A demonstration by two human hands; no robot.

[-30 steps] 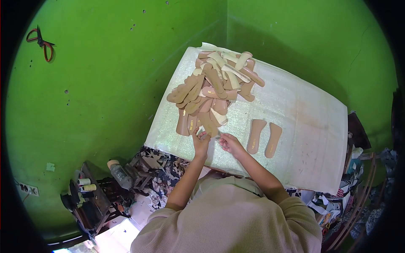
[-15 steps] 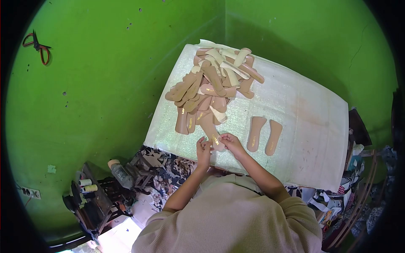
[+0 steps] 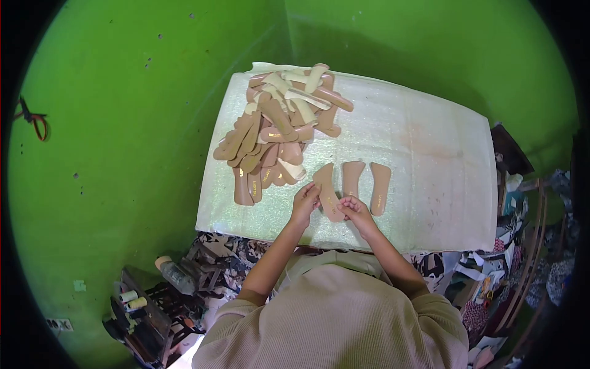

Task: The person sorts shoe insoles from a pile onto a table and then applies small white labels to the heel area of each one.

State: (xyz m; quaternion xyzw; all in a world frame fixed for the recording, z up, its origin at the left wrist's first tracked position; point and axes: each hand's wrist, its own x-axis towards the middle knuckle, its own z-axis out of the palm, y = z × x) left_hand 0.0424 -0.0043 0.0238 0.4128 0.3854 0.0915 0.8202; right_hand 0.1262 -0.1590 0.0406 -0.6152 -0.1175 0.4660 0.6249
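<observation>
A tan shoe insole (image 3: 326,182) with gold lettering is between my hands, raised a little over the table's near side. My left hand (image 3: 306,203) pinches its left edge. At the lower end, my right hand (image 3: 356,215) has thumb and fingers closed on the right edge. Just right of it lie two more insoles, one (image 3: 352,176) partly covered by my right hand and the other (image 3: 381,189) fully visible. A heap of tan and cream insoles (image 3: 270,126) spreads over the table's left part, several printed with gold letters.
The table (image 3: 430,160) has a whitish sheet over it, with green walls (image 3: 153,117) behind. On the left stand thread spools (image 3: 136,304) and a clear bottle (image 3: 177,277). Scissors (image 3: 34,119) hang on the wall. Fabric scraps (image 3: 239,249) lie below the table's near edge.
The insole has come away from the heap and moved right, towards the two separate ones. My left hand now grips it too. The camera view has shifted.
</observation>
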